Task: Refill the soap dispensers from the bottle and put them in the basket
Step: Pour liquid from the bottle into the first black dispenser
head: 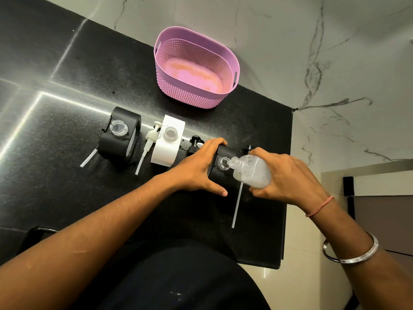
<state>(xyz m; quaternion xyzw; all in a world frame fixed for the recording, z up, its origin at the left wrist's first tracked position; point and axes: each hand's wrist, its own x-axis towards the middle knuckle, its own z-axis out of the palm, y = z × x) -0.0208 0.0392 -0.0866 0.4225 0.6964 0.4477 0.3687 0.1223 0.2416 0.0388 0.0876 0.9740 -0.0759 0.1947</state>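
My right hand (pixel 288 175) grips a clear soap bottle (pixel 250 170), tipped so its mouth meets the open neck of a black dispenser (pixel 220 173). My left hand (pixel 196 168) holds that dispenser's left side, fingers and thumb curled round it. A white dispenser (pixel 166 144) and another black dispenser (pixel 119 135) stand to the left with open necks. A pink basket (pixel 196 68) sits empty at the back of the counter.
A white pump (pixel 148 139) lies left of the white dispenser. Two black pumps (pixel 194 143) lie behind my hands, and a white tube (pixel 237 206) points toward me. The black counter (pixel 67 108) ends at the right, beside a marble wall.
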